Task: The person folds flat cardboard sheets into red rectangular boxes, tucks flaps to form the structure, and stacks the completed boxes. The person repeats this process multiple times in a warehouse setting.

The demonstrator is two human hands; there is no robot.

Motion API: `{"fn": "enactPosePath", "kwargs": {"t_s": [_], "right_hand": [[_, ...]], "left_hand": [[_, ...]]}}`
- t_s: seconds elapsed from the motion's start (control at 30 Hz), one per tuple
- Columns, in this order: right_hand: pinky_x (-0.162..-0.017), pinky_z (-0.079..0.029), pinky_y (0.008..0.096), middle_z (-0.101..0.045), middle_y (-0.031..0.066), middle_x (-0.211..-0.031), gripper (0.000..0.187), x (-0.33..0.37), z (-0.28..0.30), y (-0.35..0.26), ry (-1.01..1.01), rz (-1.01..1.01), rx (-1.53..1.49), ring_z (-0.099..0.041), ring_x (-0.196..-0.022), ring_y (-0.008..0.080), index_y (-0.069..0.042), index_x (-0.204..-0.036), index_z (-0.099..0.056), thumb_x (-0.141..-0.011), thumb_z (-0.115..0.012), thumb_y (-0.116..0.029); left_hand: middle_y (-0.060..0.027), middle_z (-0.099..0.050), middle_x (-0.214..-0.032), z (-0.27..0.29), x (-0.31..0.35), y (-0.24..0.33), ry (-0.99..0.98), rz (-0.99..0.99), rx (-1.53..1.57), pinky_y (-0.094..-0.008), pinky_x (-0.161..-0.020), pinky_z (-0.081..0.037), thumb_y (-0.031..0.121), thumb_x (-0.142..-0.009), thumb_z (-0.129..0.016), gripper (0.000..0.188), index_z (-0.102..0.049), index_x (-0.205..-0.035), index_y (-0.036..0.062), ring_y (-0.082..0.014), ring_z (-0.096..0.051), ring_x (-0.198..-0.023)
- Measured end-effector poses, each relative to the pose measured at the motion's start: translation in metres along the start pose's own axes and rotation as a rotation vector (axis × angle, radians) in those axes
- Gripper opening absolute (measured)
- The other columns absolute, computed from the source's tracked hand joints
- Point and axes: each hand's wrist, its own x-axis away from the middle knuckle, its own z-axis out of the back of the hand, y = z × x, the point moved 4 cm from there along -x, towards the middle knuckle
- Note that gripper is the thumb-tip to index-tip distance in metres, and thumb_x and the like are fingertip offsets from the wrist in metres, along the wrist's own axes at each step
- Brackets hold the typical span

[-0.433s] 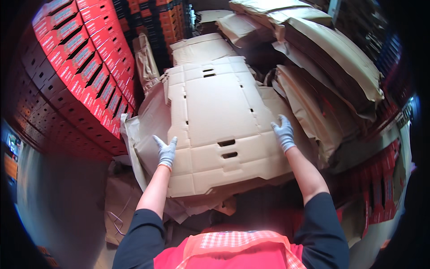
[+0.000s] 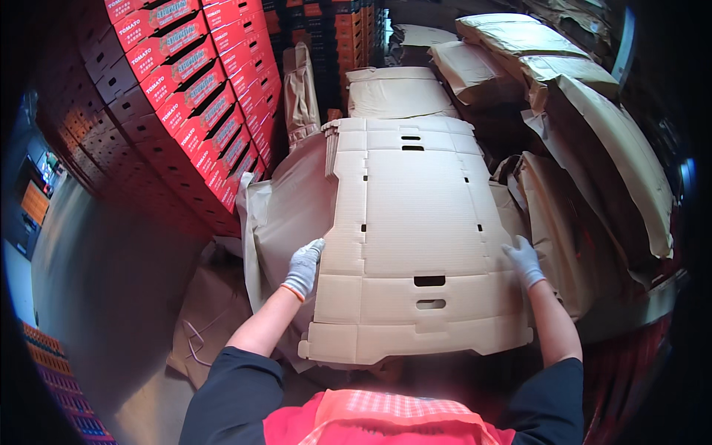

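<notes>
A flat, die-cut cardboard box blank (image 2: 419, 215) lies in front of me, its plain brown side up. It has slots along its fold lines and oblong hand holes at the near and far ends. At its left edge, my left hand (image 2: 302, 268) in a white knit glove is closed on the board. Opposite it, my right hand (image 2: 524, 261), gloved alike, grips the right edge with fingertips partly hidden by the board. More blanks show their stacked edges at the far left corner, and brown wrapping paper (image 2: 293, 215) spreads beneath on the left.
Red printed cartons (image 2: 196, 89) rise in a tall stack at left. Paper-wrapped bundles (image 2: 619, 163) lean and pile at right, with another wrapped bundle (image 2: 400, 93) behind the blank. Dark and orange crates (image 2: 356, 37) stand at the back. Brown paper (image 2: 211, 319) with a strap lies on the floor.
Both hands have gone from spread fingers beside the blank to closed on its side edges. The blank's near end now appears lower, and the whole view has shifted left.
</notes>
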Motion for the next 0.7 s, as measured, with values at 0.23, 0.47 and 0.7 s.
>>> {"fn": "enactPosePath", "kwargs": {"t_s": [0.23,0.47,0.7], "right_hand": [[-0.097,-0.051,0.0355,-0.069,0.0080,-0.113,0.046,0.015,0.021,0.005,-0.653,-0.371,-0.926,-0.065,-0.104,0.0210,-0.002,-0.128,-0.060,-0.088,-0.071,-0.021],[-0.119,-0.023,0.0481,-0.046,0.0202,-0.147,0.070,0.096,-0.059,-0.120,0.049,0.444,-0.258,-0.038,-0.141,0.0347,0.000,-0.143,-0.044,-0.080,-0.070,-0.020],[-0.115,-0.032,0.0497,-0.064,0.0124,-0.126,0.038,0.075,-0.019,-0.114,-0.129,0.912,-0.415,-0.054,-0.125,0.0360,-0.008,-0.121,-0.062,-0.086,-0.051,0.000]], "left_hand": [[-0.0181,-0.066,-0.122,-0.016,0.027,0.040,-0.219,0.427,0.206,-0.0431,-0.098,-0.051,0.020,-0.091,-0.065,0.045,-0.058,-0.131,0.0008,-0.0301,-0.067,-0.106],[-0.0193,-0.017,-0.163,-0.189,0.074,0.005,0.121,-0.250,-1.207,-0.0527,-0.119,-0.018,0.039,-0.095,-0.053,0.078,-0.020,-0.156,0.0029,-0.0350,-0.025,-0.148],[-0.0186,-0.045,-0.149,-0.108,0.066,0.024,0.031,-0.639,-0.650,-0.0398,-0.117,-0.030,0.010,-0.099,-0.046,0.048,-0.042,-0.147,0.0028,-0.0347,-0.042,-0.139]]}}
